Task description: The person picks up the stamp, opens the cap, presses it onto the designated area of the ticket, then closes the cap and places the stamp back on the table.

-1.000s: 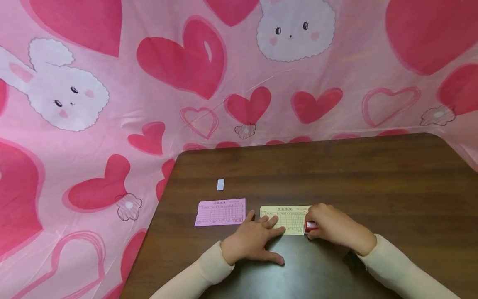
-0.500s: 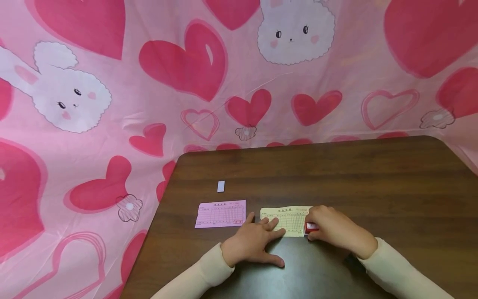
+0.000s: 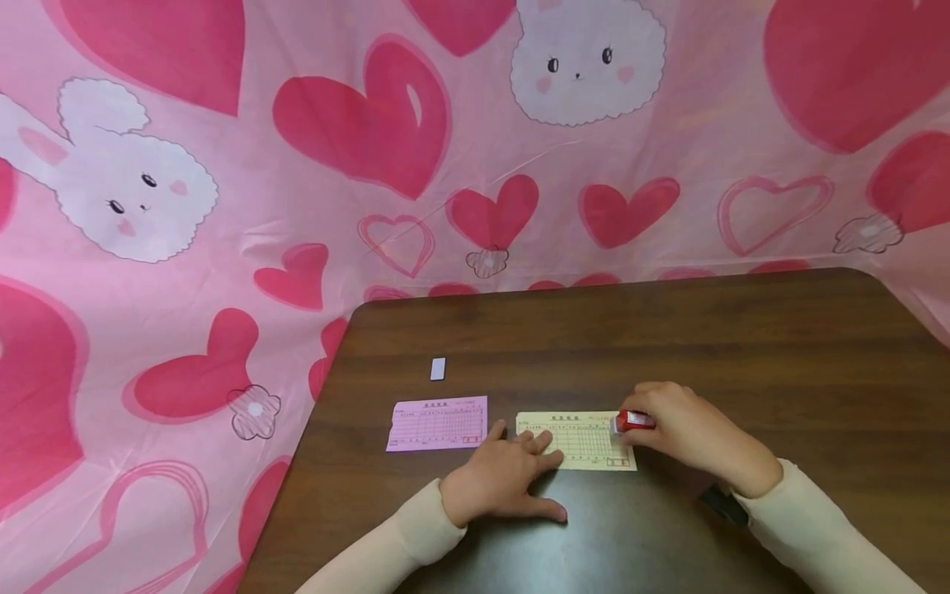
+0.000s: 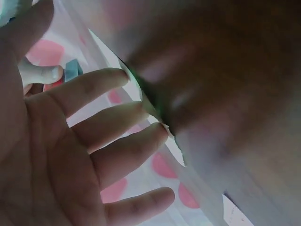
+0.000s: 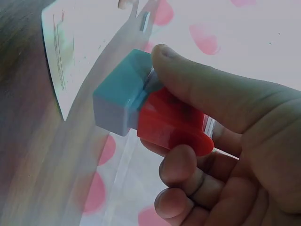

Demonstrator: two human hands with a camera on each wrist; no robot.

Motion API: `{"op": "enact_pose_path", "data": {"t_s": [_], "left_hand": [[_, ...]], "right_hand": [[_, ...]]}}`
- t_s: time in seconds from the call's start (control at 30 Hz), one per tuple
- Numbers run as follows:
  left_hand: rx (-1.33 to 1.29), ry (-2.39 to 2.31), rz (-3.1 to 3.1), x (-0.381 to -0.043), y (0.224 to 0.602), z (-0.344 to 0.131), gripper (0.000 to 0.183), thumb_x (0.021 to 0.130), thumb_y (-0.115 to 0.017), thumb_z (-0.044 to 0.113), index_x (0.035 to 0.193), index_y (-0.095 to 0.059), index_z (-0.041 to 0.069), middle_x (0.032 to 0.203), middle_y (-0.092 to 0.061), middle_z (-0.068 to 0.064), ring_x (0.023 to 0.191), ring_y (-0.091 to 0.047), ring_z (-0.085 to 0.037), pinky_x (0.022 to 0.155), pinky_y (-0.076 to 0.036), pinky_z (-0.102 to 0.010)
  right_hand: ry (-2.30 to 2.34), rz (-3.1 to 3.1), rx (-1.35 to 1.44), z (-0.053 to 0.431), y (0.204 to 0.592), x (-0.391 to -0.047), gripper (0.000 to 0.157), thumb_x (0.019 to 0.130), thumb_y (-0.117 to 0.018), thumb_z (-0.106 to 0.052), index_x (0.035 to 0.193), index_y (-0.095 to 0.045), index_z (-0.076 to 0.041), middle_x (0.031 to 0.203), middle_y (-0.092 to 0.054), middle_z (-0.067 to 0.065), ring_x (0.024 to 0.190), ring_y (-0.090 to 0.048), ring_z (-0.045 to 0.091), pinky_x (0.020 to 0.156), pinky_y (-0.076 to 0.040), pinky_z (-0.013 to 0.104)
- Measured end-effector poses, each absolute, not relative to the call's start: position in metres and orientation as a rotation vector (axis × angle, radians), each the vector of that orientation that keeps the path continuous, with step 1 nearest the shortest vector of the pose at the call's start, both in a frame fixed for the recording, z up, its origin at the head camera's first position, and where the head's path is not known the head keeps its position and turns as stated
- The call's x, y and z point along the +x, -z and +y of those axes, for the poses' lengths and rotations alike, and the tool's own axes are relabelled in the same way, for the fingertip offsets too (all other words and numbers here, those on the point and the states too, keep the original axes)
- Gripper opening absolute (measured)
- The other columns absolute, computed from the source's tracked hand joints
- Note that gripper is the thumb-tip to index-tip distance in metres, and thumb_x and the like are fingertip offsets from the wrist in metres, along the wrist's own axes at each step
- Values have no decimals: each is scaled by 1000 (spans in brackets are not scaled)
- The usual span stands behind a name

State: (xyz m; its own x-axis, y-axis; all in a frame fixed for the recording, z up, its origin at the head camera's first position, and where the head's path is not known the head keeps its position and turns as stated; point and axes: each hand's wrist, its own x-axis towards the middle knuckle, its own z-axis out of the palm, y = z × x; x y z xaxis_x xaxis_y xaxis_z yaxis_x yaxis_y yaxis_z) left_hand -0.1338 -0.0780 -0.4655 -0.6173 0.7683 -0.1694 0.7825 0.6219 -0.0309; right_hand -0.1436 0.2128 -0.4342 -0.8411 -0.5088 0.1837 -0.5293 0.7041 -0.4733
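Observation:
My right hand grips a red self-inking stamp, thumb on one side and curled fingers on the other. In the right wrist view the stamp is raised off the paper, its pale blue-grey base pointing away from the palm. Below it lies a yellow receipt slip with a printed grid and a small red boxed mark at its lower right corner. My left hand rests with spread, straight fingers on the slip's left part, covering some of it. The left wrist view shows the left palm with the fingertips at the paper.
A pink receipt slip, also with a red boxed mark at lower right, lies left of the yellow one. Behind it is a small white rectangular piece. The brown wooden table meets a pink heart-patterned cloth at the back and left.
My right hand has lifted the stamp off the yellow slip's lower right corner and tilted it, moving up and right. The red boxed mark there is now uncovered. The left hand stays put.

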Motion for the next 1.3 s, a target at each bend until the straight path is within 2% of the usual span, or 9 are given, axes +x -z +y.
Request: {"op": "enact_pose_path", "data": {"t_s": [0.1,0.17,0.37,0.57,0.7,0.9,1.3], "left_hand": [[1405,198,2787,-137,467,-77,54,91,-63,76,120,-72,30,119,-67,9,101,-66,-7,93,-49,-44],[1424,221,2841,-141,467,-76,46,92,-67,70,114,-73,30,113,-68,11,93,-67,-6,87,-48,-40],[1318,172,2921,-156,464,-72,49,92,-74,61,128,-74,27,134,-71,1,115,-70,-14,98,-53,-49],[1255,82,2905,-166,465,-67,66,91,-75,62,143,-67,22,140,-67,-7,123,-67,-21,97,-55,-48],[1225,63,2868,-170,467,-62,70,91,-73,65,145,-64,21,140,-66,-8,123,-66,-24,97,-55,-49],[1192,75,2855,-174,468,-58,67,93,-70,66,144,-65,23,137,-66,-5,123,-65,-21,96,-54,-48],[1035,11,2859,-195,461,-63,78,92,-66,72,154,-57,25,155,-55,-6,140,-54,-27,111,-44,-58]], "right_hand": [[-807,-2874,859,213,434,-143,20,79,-94,-20,90,-77,-20,80,-57,-16,69,-51,1,62,-51,27],[-799,-2875,854,213,434,-143,21,79,-95,-20,90,-77,-20,80,-57,-15,69,-51,2,62,-51,27],[-807,-2885,842,214,434,-145,22,78,-95,-19,90,-78,-17,79,-58,-13,68,-51,2,61,-52,26],[-861,-2862,819,220,438,-153,24,81,-94,-26,93,-76,-14,81,-64,-12,70,-54,5,63,-54,26],[-910,-2850,801,225,442,-158,24,82,-93,-22,96,-76,-11,83,-67,-9,71,-56,8,63,-55,26],[-904,-2882,710,234,446,-167,26,83,-92,-22,99,-76,-9,86,-69,-5,73,-58,11,64,-56,28],[-821,-2912,625,248,457,-177,27,82,-92,-16,101,-75,-5,87,-68,1,74,-59,16,66,-58,37]]}}
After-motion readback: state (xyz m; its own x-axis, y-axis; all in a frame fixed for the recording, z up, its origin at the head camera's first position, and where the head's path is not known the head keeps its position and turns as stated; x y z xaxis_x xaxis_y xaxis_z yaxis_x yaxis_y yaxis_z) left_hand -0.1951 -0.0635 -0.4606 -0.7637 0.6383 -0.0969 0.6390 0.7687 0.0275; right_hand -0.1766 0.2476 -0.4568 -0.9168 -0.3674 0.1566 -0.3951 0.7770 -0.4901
